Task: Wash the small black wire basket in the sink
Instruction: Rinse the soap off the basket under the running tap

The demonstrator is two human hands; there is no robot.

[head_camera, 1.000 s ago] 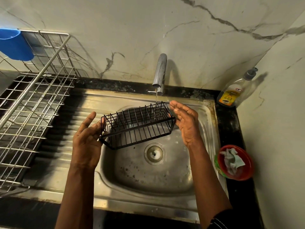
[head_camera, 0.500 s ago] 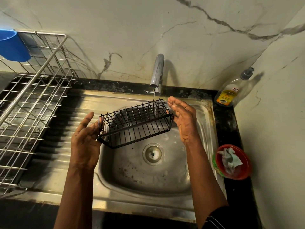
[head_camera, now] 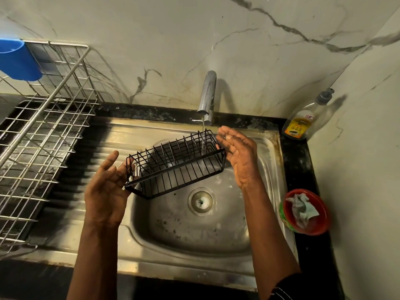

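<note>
The small black wire basket (head_camera: 175, 164) hangs over the steel sink (head_camera: 194, 230), tilted with its right end higher. A thin stream of water from the chrome tap (head_camera: 207, 94) falls onto that right end. My left hand (head_camera: 107, 187) presses its palm against the basket's left end, fingers straight and spread. My right hand (head_camera: 240, 155) presses flat against the right end, fingers straight. The basket is carried between the two palms.
A steel wire dish rack (head_camera: 41, 135) with a blue cup (head_camera: 18, 59) stands on the left drainboard. A soap bottle (head_camera: 303, 120) sits at the back right corner. A red bowl (head_camera: 307, 213) with a crumpled cloth rests on the black counter, right of the sink.
The basket and both hands have stayed under the tap, almost unmoved; only the view has shifted slightly. Water keeps running onto the right end.
</note>
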